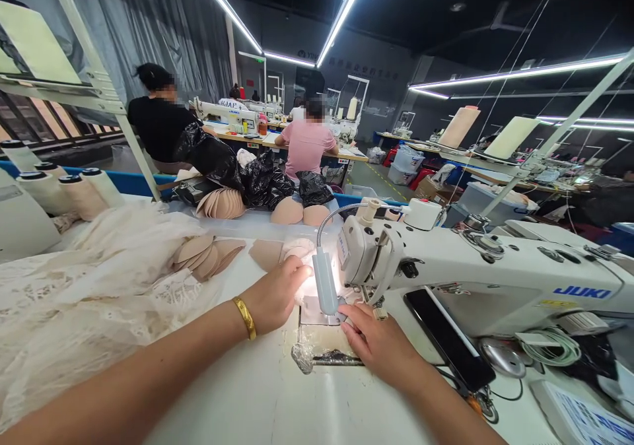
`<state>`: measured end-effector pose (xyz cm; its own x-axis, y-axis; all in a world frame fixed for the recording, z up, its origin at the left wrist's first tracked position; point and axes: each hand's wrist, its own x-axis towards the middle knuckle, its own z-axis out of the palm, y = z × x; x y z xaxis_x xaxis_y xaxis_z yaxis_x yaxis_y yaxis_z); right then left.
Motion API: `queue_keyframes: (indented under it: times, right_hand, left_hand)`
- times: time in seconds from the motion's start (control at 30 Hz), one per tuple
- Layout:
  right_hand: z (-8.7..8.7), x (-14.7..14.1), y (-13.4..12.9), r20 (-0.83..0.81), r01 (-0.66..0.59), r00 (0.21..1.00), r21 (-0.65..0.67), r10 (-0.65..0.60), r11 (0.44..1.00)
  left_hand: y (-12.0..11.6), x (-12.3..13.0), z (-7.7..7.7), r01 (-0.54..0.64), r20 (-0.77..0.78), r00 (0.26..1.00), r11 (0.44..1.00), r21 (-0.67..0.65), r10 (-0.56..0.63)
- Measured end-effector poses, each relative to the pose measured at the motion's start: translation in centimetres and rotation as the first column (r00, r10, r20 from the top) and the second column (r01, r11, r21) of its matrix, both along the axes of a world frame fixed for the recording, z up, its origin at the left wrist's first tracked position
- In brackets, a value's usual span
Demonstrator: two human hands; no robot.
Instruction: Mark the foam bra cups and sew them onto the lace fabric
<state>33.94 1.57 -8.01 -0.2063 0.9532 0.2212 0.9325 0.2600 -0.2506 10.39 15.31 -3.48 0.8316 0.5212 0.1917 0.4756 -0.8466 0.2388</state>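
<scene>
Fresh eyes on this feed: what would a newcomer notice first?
Probably the glowing lamp on its bent neck, lighting the spot between the left hand and right hand. Next, the big white sewing machine stretching off to the right, and the heap of cream lace covering the table's left side.

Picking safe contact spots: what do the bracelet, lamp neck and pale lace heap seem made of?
Bracelet: probably metal, gold-coloured and polished, with bright highlights; solid or plated, unclear.
Lamp neck: likely ribbed metal, silvery, bent in a smooth curve.
Lace heap: thin fabric, matte, openwork; fibre unclear.
</scene>
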Motion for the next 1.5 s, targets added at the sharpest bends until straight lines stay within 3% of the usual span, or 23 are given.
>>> queue_keyframes:
  times: [0.23, 0.37, 0.43, 0.53, 0.67, 0.8, 1.03, 1.17, 1.3, 1.5]
  right_hand:
    - [0.1, 0.0, 0.0, -0.009, -0.005, 1.000, -0.012, 0.005, 1.000]
    - [0.0, 0.1, -0.1, -0.008, 0.007, 1.000, -0.039, -0.008, 0.999]
    - [-0.1, 0.1, -0.1, -0.006, 0.013, 1.000, -0.047, -0.014, 0.999]
    - [-0.1, 0.0, -0.1, -0.001, 0.016, 1.000, -0.032, -0.016, 0.999]
    - [-0.2, 0.1, 0.0, -0.001, 0.009, 1.000, -0.013, -0.009, 1.000]
    - [-0.2, 0.1, 0.0, 0.001, 0.000, 1.000, -0.014, 0.000, 1.000]
    - [0.0, 0.1, 0.1, -0.050, -0.005, 0.999, -0.011, 0.004, 1.000]
    - [0.2, 0.1, 0.0, -0.071, -0.022, 0.997, -0.008, 0.021, 1.000]
    - [0.2, 0.1, 0.0, -0.078, -0.013, 0.997, -0.020, 0.011, 1.000]
    - [-0.3, 0.2, 0.0, -0.048, -0.018, 0.999, 0.018, 0.018, 1.000]
  left_hand:
    - [-1.5, -0.9, 0.5, -0.067, -0.088, 0.994, 0.998, -0.018, 0.065]
    - [-2.5, -1.1, 0.6, -0.194, -0.293, 0.930, 0.974, 0.117, 0.221]
    - [-2.2, -1.3, 0.6, -0.245, -0.319, 0.902, 0.954, 0.175, 0.290]
    - [-1.7, -1.9, 1.0, -0.228, -0.336, 0.905, 0.964, 0.139, 0.262]
    - [-2.4, -2.3, 2.9, -0.214, -0.406, 0.883, 0.972, 0.099, 0.235]
    - [-3.4, -1.7, 4.3, -0.134, -0.356, 0.923, 0.989, 0.062, 0.147]
    - [-4.7, 0.0, 1.1, 0.021, -0.487, 0.873, 1.000, 0.016, -0.011]
    - [-5.8, 0.9, -0.1, 0.090, -0.352, 0.933, 0.996, 0.013, -0.080]
    - [-5.1, 1.5, -0.8, 0.227, -0.200, 0.957, 0.972, 0.054, -0.212]
    - [-4.3, 2.1, -1.9, 0.242, -0.045, 0.970, 0.962, 0.128, -0.238]
